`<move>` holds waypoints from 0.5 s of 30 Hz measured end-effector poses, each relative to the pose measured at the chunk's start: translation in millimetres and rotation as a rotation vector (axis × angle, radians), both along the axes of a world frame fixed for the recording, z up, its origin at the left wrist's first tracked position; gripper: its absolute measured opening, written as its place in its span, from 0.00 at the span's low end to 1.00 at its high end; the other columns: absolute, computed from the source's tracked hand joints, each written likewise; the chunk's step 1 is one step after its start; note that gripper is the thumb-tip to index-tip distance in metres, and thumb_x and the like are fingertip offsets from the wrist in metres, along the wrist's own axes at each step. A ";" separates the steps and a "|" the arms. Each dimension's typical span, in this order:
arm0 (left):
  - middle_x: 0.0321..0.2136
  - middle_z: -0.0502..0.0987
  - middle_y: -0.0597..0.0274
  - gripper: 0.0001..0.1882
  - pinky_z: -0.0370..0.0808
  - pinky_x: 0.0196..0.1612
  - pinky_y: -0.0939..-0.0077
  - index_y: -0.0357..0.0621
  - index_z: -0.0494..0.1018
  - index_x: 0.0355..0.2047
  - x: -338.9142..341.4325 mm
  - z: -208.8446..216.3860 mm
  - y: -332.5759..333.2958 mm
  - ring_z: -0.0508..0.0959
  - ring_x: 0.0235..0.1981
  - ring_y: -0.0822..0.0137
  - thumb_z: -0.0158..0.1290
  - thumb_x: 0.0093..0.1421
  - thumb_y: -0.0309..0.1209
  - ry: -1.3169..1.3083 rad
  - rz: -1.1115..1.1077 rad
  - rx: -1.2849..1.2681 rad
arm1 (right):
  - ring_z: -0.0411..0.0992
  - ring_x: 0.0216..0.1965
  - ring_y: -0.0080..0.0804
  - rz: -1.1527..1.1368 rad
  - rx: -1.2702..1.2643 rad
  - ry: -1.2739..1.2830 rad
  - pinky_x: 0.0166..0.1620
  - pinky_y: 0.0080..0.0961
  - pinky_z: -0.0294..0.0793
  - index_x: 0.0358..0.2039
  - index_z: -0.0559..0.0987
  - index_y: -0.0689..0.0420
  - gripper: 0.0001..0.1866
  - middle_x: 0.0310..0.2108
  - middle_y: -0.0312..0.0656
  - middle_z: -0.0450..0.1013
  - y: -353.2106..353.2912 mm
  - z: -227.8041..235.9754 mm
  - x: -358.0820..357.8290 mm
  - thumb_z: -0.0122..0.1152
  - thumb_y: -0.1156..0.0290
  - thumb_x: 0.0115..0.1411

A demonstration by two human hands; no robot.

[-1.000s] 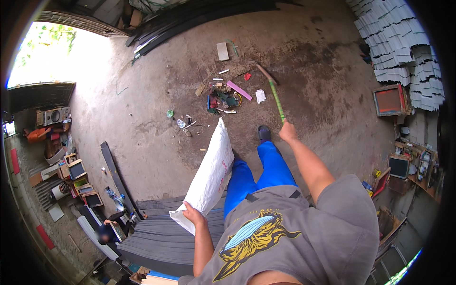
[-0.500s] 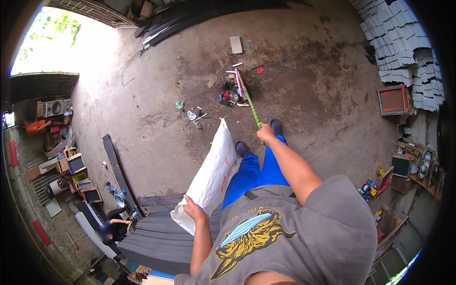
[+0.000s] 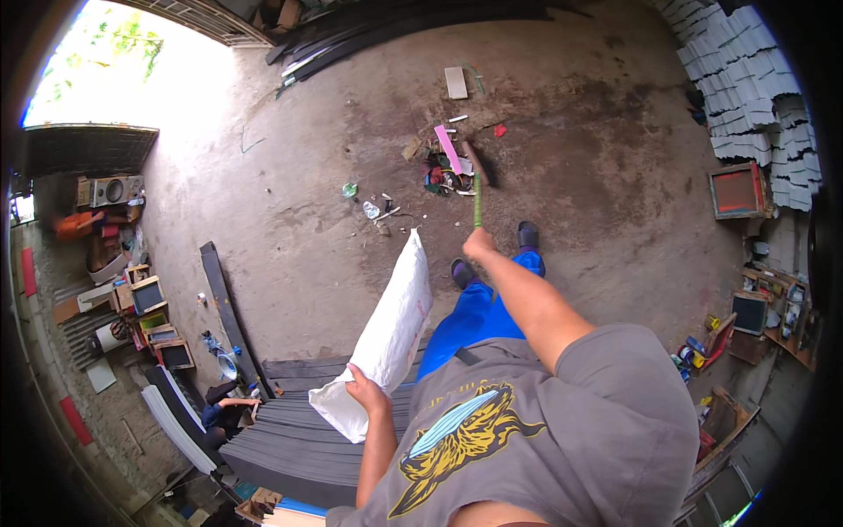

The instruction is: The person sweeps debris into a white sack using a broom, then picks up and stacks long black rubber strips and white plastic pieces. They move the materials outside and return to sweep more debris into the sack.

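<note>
My left hand (image 3: 367, 392) is closed on the wide end of a long white woven sack (image 3: 391, 307), whose narrow corner points away from me. In my right hand (image 3: 479, 245) is the green handle of a broom (image 3: 478, 200). Its dark far end is smeared by motion at the right side of a litter heap (image 3: 436, 178) on the floor. A flat pink strip (image 3: 447, 147) lies across that heap, among dark scraps and white bits.
Stray litter (image 3: 371, 210) lies left of the heap, and a pale block (image 3: 456, 83) beyond it. A stack of long grey strips (image 3: 290, 439) and a crouching person (image 3: 219, 415) are at lower left. White stacked pieces (image 3: 738, 79) stand at far right.
The broom has swung to the right across the heap, uncovering the pink strip. The sack's open end has dropped slightly to the left, still in my left hand. The whole view has shifted a little.
</note>
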State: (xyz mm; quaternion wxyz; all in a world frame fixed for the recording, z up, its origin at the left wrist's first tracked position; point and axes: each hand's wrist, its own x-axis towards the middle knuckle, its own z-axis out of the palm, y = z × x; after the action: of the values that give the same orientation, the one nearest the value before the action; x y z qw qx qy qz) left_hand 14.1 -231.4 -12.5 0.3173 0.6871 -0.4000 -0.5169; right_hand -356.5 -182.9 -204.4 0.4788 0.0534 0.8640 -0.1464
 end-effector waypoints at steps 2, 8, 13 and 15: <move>0.42 0.77 0.49 0.23 0.74 0.47 0.66 0.27 0.70 0.44 -2.2 2.2 -3.7 0.78 0.42 0.61 0.44 0.72 0.42 -0.005 -0.019 -0.011 | 0.76 0.50 0.49 0.092 -0.070 0.044 0.49 0.44 0.78 0.49 0.77 0.60 0.18 0.47 0.55 0.77 -20.9 -9.7 20.9 0.56 0.71 0.58; 0.42 0.76 0.48 0.24 0.75 0.47 0.63 0.27 0.69 0.45 3.4 5.7 -1.9 0.78 0.43 0.58 0.42 0.73 0.43 -0.062 -0.018 0.008 | 0.78 0.46 0.49 0.013 -0.258 -0.197 0.46 0.43 0.78 0.60 0.72 0.51 0.29 0.46 0.54 0.77 -41.8 50.7 24.7 0.54 0.74 0.55; 0.41 0.77 0.50 0.24 0.73 0.46 0.67 0.26 0.71 0.44 -2.5 8.0 -4.6 0.78 0.41 0.62 0.43 0.73 0.43 -0.062 -0.018 0.018 | 0.77 0.45 0.54 0.075 -0.283 0.017 0.47 0.45 0.76 0.63 0.68 0.48 0.35 0.43 0.57 0.77 30.9 51.4 27.2 0.52 0.76 0.51; 0.42 0.77 0.49 0.25 0.74 0.46 0.67 0.25 0.70 0.44 0.3 4.8 -5.9 0.78 0.41 0.61 0.43 0.73 0.43 -0.067 0.024 0.019 | 0.77 0.45 0.53 0.125 -0.238 0.158 0.45 0.46 0.77 0.62 0.69 0.51 0.33 0.41 0.60 0.77 73.1 46.0 28.2 0.51 0.77 0.52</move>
State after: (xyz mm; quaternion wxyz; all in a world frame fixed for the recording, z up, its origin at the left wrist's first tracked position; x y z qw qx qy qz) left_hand 14.4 -237.3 -7.7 0.3036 0.7118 -0.3970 -0.4936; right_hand -328.3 -109.8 -158.4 0.4206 -0.0692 0.8771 -0.2213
